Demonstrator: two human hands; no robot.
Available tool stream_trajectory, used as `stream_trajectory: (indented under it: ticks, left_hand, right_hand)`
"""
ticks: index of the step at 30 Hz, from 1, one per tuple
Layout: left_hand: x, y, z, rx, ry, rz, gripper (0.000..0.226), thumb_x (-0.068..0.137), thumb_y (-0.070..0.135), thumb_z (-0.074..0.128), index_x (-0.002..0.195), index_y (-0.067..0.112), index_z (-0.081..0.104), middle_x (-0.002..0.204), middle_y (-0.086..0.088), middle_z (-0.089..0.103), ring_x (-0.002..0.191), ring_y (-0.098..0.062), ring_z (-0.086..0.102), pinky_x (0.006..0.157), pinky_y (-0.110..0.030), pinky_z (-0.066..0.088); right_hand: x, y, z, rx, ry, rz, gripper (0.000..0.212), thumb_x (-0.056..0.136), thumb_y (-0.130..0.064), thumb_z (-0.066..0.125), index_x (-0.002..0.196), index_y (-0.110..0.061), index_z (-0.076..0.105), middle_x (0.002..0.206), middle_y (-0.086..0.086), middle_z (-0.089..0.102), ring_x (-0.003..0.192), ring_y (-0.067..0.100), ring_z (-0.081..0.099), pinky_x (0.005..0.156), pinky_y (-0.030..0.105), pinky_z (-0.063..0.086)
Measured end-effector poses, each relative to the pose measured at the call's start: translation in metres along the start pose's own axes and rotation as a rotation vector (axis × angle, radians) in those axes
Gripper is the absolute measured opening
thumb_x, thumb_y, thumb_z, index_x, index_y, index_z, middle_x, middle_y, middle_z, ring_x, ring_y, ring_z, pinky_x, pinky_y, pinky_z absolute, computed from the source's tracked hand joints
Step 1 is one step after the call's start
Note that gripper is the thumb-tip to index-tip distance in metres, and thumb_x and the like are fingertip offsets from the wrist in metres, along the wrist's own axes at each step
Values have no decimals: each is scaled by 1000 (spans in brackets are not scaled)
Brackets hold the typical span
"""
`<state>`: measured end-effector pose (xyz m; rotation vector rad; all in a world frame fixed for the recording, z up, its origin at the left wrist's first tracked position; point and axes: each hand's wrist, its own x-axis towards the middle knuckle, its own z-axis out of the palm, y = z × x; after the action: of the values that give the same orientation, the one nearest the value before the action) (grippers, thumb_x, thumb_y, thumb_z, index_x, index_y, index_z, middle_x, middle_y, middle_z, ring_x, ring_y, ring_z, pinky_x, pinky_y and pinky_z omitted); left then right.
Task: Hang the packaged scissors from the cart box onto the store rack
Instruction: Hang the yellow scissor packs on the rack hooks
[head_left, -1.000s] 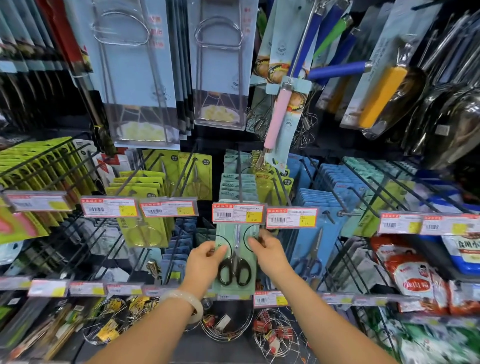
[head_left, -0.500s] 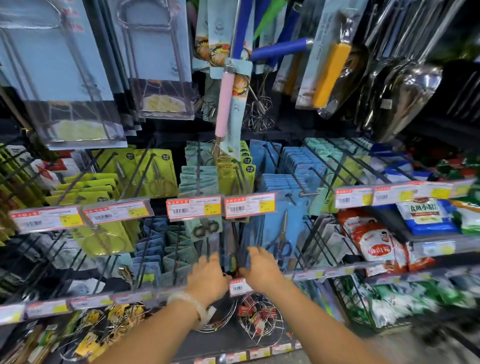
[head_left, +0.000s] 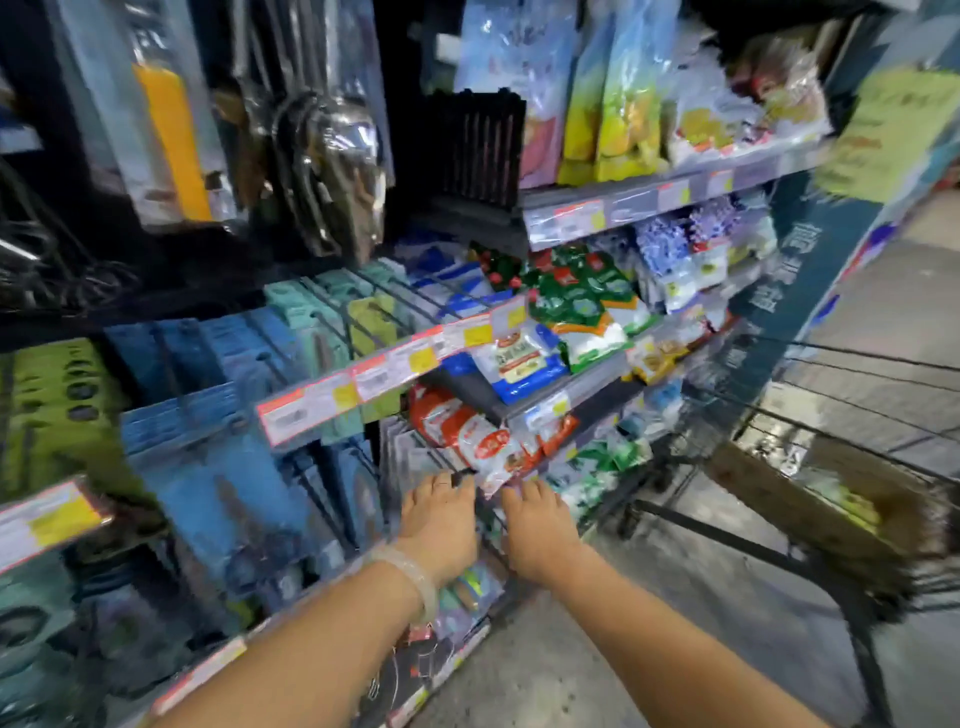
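Blurred by motion, the head view shows both bare forearms reaching forward from six o'clock toward the black wire store rack (head_left: 332, 332). Left hand (head_left: 441, 525): back of the hand uppermost, fingers extended and lying close together, holding nothing; a pale translucent bangle (head_left: 415, 582) circles its wrist. Right hand (head_left: 537, 530): just beside the left at its three o'clock, fingers likewise straight and together, holding nothing. The fingertips of both hands lie near the lower edge of a red-and-white food packet (head_left: 483, 441) at the twelve o'clock of the hands; whether they touch it cannot be told.

Blue carded packages (head_left: 218, 467) hang in rows on the rack pegs at nine o'clock of the hands, with green carded packages (head_left: 57, 410) farther toward nine o'clock; the blur hides what the cards carry, so the packaged scissors cannot be picked out with certainty. Red, white and yellow price labels (head_left: 384, 369) run along the peg ends at eleven o'clock. Metal ladles in clear wrapping (head_left: 337, 166) hang at twelve o'clock, high in the frame. Shelves of bagged foods (head_left: 613, 104) occupy one to two o'clock. Dark wire shopping cart (head_left: 831, 467): at three o'clock, well apart from the hands, carrying a brown cardboard box (head_left: 810, 509) whose contents are not legible. Grey concrete floor (head_left: 675, 623) fills five o'clock.
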<state>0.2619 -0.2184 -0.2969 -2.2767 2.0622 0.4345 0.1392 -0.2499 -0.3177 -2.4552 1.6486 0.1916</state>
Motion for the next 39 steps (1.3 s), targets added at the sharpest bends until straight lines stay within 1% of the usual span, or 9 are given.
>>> stream_trajectory:
  ticks: [4, 9, 14, 18, 21, 26, 32, 36, 39]
  left_hand:
    - [37, 89, 7, 59, -11, 164, 72, 88, 39, 57, 147, 18, 21, 152, -12, 23, 142, -31, 21, 115, -42, 20]
    - [67, 192, 13, 110, -5, 383, 61, 88, 35, 54, 142, 18, 30, 146, -11, 32, 137, -31, 29, 112, -42, 25]
    - [97, 280, 19, 161, -98, 519, 68, 93, 35, 50, 150, 17, 17, 155, -14, 16, 144, -31, 14, 116, -43, 15]
    - [126, 337, 35, 193, -127, 608, 63, 93, 28, 50, 147, 18, 21, 155, -11, 18, 144, -30, 15, 116, -43, 18]
    - [157, 379, 43, 219, -183, 646, 64, 94, 28, 49, 149, 19, 17, 157, -11, 12, 145, -31, 11, 118, -43, 16]
    - [228, 451, 35, 167, -175, 737, 62, 89, 37, 55, 142, 18, 29, 152, -12, 24, 141, -31, 21, 116, -43, 20]
    - [330, 536, 10, 127, -194, 754, 70, 90, 29, 56, 149, 19, 20, 155, -10, 20, 144, -30, 16, 119, -44, 16]
    - [380, 573, 8, 149, -202, 775, 57, 89, 25, 55, 141, 19, 33, 144, -9, 35, 134, -29, 31, 113, -44, 26]
    - [410, 595, 16, 181, -245, 773, 58, 89, 23, 54, 142, 19, 31, 147, -10, 32, 136, -30, 29, 113, -44, 24]
  right_hand:
    - [-12, 95, -8, 19, 19, 151, 65, 91, -29, 53, 145, -9, 22, 148, 17, 27, 141, 32, 20, 114, 44, 21]
    - [-41, 199, -18, 61, 67, 375, 50, 91, -23, 50, 136, -8, 34, 142, 16, 34, 138, 32, 24, 111, 44, 24]
    - [-64, 280, -19, 123, 28, 567, 49, 90, -28, 54, 131, -7, 38, 139, 17, 38, 134, 34, 29, 110, 43, 27]
    - [-65, 337, -10, 160, 10, 693, 58, 92, -30, 52, 141, -8, 30, 146, 14, 34, 140, 32, 23, 115, 41, 23]
    - [-55, 379, -8, 181, -6, 753, 56, 89, -30, 55, 137, -9, 35, 143, 15, 36, 139, 32, 24, 114, 42, 24]
    - [-9, 461, -20, 184, 46, 810, 46, 87, -26, 54, 128, -9, 41, 133, 14, 44, 129, 32, 35, 106, 42, 32]
    - [59, 562, -61, 214, 77, 838, 50, 90, -30, 53, 134, -10, 40, 136, 14, 43, 130, 31, 35, 107, 41, 33]
    - [85, 609, -64, 291, 42, 874, 53, 89, -30, 57, 136, -14, 39, 138, 12, 42, 131, 30, 34, 107, 39, 33]
    - [99, 640, -57, 320, 4, 896, 54, 89, -26, 57, 138, -13, 37, 139, 12, 42, 130, 30, 35, 107, 38, 33]
